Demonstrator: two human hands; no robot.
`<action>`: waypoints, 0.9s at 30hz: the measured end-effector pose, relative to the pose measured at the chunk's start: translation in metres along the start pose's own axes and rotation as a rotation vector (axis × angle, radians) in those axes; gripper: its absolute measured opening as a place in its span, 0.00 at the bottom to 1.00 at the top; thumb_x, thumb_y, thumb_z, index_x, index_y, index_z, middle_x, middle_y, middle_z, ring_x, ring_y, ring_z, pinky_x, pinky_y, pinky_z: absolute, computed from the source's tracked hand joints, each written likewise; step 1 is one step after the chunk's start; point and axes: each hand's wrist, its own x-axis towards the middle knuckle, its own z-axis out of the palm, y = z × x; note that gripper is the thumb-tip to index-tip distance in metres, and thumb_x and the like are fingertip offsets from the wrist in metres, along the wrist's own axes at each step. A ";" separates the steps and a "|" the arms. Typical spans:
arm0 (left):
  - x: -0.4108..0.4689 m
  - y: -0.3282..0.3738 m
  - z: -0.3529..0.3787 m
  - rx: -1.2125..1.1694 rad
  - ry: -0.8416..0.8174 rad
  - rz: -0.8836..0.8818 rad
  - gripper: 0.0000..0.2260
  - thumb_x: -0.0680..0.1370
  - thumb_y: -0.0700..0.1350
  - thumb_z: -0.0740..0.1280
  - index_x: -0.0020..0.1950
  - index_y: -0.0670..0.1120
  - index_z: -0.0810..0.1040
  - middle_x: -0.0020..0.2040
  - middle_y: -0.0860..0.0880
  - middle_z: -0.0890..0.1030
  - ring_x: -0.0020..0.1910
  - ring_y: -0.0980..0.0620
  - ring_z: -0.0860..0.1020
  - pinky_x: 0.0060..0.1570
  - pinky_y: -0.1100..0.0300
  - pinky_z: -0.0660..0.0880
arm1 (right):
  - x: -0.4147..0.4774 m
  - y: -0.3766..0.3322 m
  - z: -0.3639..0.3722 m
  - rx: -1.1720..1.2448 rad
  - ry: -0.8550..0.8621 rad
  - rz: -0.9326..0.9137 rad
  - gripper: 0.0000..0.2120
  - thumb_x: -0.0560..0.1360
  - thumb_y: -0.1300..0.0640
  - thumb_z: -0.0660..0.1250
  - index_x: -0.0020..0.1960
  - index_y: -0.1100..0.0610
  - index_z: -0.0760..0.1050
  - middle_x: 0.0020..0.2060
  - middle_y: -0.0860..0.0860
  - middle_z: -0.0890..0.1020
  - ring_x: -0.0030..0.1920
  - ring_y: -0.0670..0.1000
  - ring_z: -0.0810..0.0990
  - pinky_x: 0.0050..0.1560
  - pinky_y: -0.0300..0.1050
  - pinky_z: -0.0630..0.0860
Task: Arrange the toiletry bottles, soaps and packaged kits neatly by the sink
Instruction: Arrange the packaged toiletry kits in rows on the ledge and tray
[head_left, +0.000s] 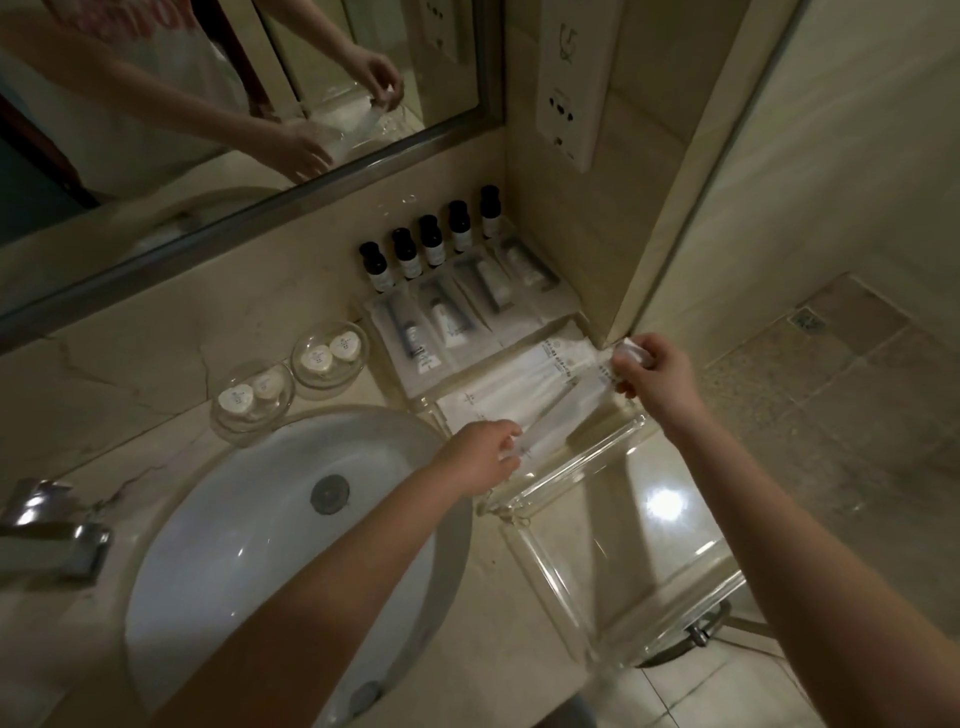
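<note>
The packaged kit (565, 409), pinched at either end by left hand (485, 454) and right hand (655, 370), should settle parallel with the near row (493, 397).

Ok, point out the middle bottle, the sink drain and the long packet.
Middle bottle (432, 249): head view, its labelled body.
Sink drain (328, 493): head view, its centre.
Long packet (563, 402): head view, its middle stretch.

Five bottles (431, 244) have black caps and pale labels. The soaps (332, 353) are white hearts in clear dishes. The packets (519, 389) are white with small dark print (too fine to read). The surface (156, 353) is veined beige, the sink (249, 519) white.
</note>
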 end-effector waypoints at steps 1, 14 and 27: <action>-0.001 -0.002 0.004 0.084 -0.005 0.019 0.18 0.77 0.44 0.64 0.66 0.43 0.71 0.60 0.44 0.77 0.59 0.46 0.75 0.60 0.56 0.71 | 0.000 0.007 0.004 -0.004 -0.006 0.044 0.05 0.75 0.66 0.65 0.43 0.58 0.72 0.37 0.60 0.77 0.27 0.49 0.75 0.27 0.39 0.73; -0.006 -0.015 0.033 0.547 0.070 0.161 0.14 0.77 0.45 0.59 0.60 0.44 0.72 0.63 0.45 0.69 0.62 0.44 0.66 0.57 0.52 0.66 | -0.015 0.051 0.031 -1.014 0.069 -0.393 0.16 0.69 0.56 0.71 0.53 0.62 0.76 0.50 0.61 0.80 0.51 0.64 0.78 0.47 0.56 0.74; -0.013 -0.023 0.029 0.529 0.047 0.121 0.21 0.80 0.50 0.53 0.73 0.48 0.62 0.77 0.47 0.54 0.76 0.48 0.52 0.71 0.51 0.52 | -0.029 0.066 0.030 -1.223 -0.300 -0.306 0.42 0.68 0.37 0.26 0.77 0.51 0.48 0.78 0.51 0.48 0.77 0.53 0.45 0.73 0.63 0.41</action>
